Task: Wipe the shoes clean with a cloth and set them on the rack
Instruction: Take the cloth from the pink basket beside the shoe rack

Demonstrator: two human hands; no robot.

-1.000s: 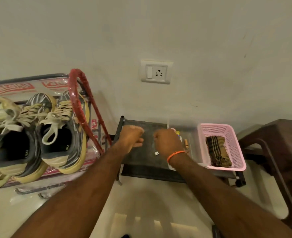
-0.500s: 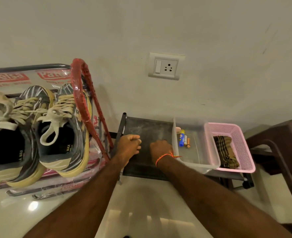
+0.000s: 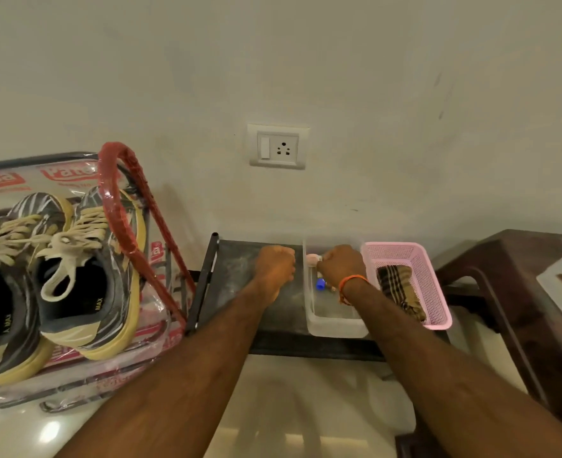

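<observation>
Your left hand [image 3: 274, 271] is a closed fist over the dark shelf [image 3: 236, 276], your right hand [image 3: 340, 266] curled inside the clear tray [image 3: 334, 325], grip unclear

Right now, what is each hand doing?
Left hand: closed fist, nothing visible in it.
Right hand: closed over the clear tray; contents cannot be told.

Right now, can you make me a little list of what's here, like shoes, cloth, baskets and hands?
shoes: grey sneakers with yellow soles on the plastic-wrapped red rack
cloth: brown checked cloth inside the pink plastic basket
clear plastic tray: beside the basket, small items inside
left hand: fist over the dark low shelf
right hand: closed, over the tray
</observation>
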